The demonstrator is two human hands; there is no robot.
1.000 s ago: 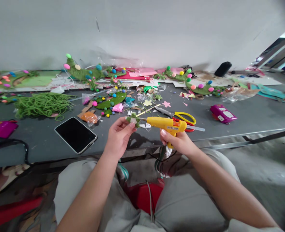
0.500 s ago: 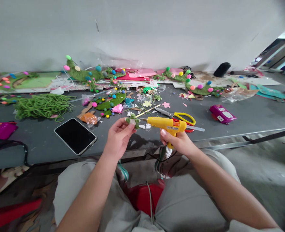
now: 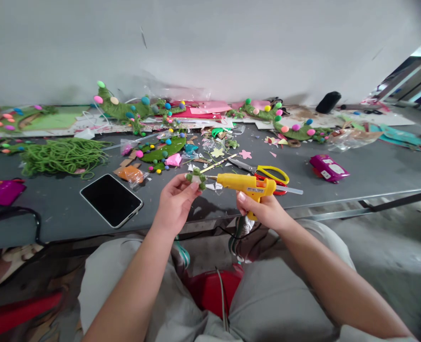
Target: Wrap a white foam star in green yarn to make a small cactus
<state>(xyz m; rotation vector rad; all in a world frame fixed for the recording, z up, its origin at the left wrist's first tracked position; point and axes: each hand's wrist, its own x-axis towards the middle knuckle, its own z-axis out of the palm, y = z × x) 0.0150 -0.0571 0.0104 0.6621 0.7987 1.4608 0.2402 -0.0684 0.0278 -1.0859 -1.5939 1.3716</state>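
Between the thumb and fingers of my left hand (image 3: 177, 197) is a small green craft piece (image 3: 196, 179) with a pale patch facing the glue gun. My right hand (image 3: 258, 205) is wrapped round the handle of a yellow hot glue gun (image 3: 244, 183). Its metal nozzle points left and is at or very near the green piece; I cannot tell if they touch. A clear glue stick (image 3: 292, 190) sticks out of the gun's back. Behind the gun, scissors (image 3: 272, 173) with yellow and red handles lie on the dark table (image 3: 167, 209).
A phone (image 3: 111, 200) lies left of my hands, near a heap of green cord (image 3: 66, 156). Purple packs (image 3: 328, 168) lie at both sides. Green shapes with coloured pompoms (image 3: 164, 149), paper scraps and plastic bags are strewn behind. A white wall (image 3: 210, 47) rises at the back.
Almost nothing differs. Both hands keep their place and hold, with the glue gun's nozzle still at the green craft piece.
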